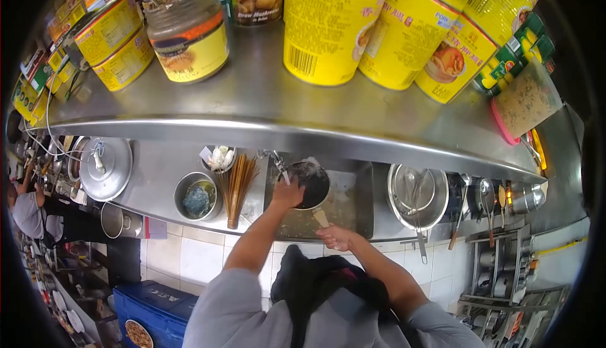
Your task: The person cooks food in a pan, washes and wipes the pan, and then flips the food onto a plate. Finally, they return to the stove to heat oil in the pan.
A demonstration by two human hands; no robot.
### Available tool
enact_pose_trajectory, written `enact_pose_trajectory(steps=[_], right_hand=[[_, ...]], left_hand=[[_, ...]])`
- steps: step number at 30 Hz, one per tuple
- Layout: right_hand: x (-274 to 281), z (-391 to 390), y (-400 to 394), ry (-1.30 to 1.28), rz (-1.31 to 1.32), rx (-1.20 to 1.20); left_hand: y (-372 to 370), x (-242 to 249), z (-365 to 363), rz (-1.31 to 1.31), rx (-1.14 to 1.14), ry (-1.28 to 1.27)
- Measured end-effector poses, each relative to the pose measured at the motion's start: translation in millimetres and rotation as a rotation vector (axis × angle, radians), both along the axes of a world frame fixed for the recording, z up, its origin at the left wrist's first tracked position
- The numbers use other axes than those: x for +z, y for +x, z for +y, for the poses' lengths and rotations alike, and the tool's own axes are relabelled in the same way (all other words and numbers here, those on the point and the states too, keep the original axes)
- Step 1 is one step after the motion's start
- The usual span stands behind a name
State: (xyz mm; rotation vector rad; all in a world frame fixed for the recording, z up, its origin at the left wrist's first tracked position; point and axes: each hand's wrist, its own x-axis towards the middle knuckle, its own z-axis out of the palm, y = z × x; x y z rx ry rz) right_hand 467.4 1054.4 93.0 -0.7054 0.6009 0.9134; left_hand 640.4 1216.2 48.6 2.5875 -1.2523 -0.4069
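Note:
A dark round pan (315, 184) with a pale wooden handle (321, 217) is tilted over the sink (361, 212). My right hand (337, 238) is closed around the end of that handle. My left hand (288, 194) lies over the pan's left side with its fingers stretched out, just below the metal faucet (276, 159). Water seems to splash at the pan's far edge. Left of the sink is a bamboo brush (238, 190) of thin sticks. Beside it stands a metal pot (182, 195) with a bluish scrubber (197, 200) inside.
Above the sink runs a steel shelf (252, 105) with yellow cans (331, 32) and a glass jar (189, 39). A colander (416, 218) and strainer sit right of the sink. Several ladles (486, 193) are farther right. At left are a large lid (106, 171), a blue cooler (158, 310) and another person (31, 212).

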Motion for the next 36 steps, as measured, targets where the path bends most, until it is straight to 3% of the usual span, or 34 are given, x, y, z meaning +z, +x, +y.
enact_pose_trajectory(steps=[2,3,5,7,9,11,13,16,18,19,20,21,22,24,25,26,28,29,31,32,34,36], right_hand=[[-4.6,19.8,8.9,0.053,0.046,-0.009],[-0.9,31.7,16.5,-0.052,-0.014,0.089],[0.9,31.8,28.3,-0.210,-0.039,0.193],[5.0,9.7,29.2,-0.271,-0.113,0.180],[28.1,-14.9,24.6,-0.390,-0.185,0.117],[43.6,-26.9,19.0,-0.313,-0.150,0.102],[41.8,-23.5,8.4,-0.228,-0.098,0.098],[34.7,-1.1,9.9,-0.103,-0.035,0.074],[34.8,10.2,10.0,-0.132,-0.053,0.007],[29.5,9.0,11.4,-0.133,-0.049,0.010],[18.0,5.5,16.1,-0.132,-0.022,0.000],[14.9,4.1,18.0,-0.130,0.006,-0.013],[13.0,0.6,13.7,-0.129,0.008,-0.016],[23.0,-9.9,11.4,-0.272,-0.092,0.039],[24.1,-11.6,9.4,-0.275,-0.088,0.019],[22.5,-3.1,1.3,-0.243,-0.092,0.032],[17.9,13.4,7.1,-0.210,-0.110,0.050],[12.2,21.5,13.3,-0.195,-0.107,0.047],[4.1,22.2,23.6,-0.178,-0.106,0.044],[0.8,15.9,26.2,-0.249,-0.107,0.038],[3.9,0.9,25.4,-0.322,-0.105,0.011],[19.1,-6.8,17.2,-0.693,-0.354,0.137]], left_hand=[[16.3,-49.1,-50.9,-0.533,0.834,-0.438],[16.4,-45.1,-64.4,-0.533,0.837,-0.437],[11.3,-28.9,-85.8,-0.190,0.149,0.010],[-47.8,-15.6,-79.8,-0.036,0.494,-0.699],[-57.2,53.1,-16.5,0.026,-0.001,-0.348],[-24.5,9.1,19.2,-0.061,0.116,-0.326],[-5.0,44.8,27.9,-0.342,0.562,-0.289],[41.1,6.6,2.3,-0.128,0.723,-0.180],[24.8,42.6,-33.2,-0.234,0.663,-0.158],[18.4,23.1,-51.4,-0.230,0.666,-0.158],[13.6,-15.6,-69.3,-0.053,0.511,-0.400],[5.5,-13.7,-72.0,0.124,0.345,-0.634],[-5.3,-13.8,-67.0,0.126,0.343,-0.633],[-24.4,63.2,-31.8,0.565,0.251,-0.234],[-2.8,26.6,-6.9,0.188,0.129,-0.175],[2.1,73.5,0.1,0.300,0.260,-0.038],[10.5,28.5,-29.6,0.093,0.385,-0.235],[5.1,2.6,-50.8,0.092,0.386,-0.232],[-17.5,-35.5,-81.2,0.265,0.454,-0.625],[-28.9,-14.5,-67.7,0.264,0.451,-0.621],[-52.6,65.0,-19.2,0.016,-0.061,-0.167],[-39.7,72.3,32.0,0.199,-0.099,-0.440]])
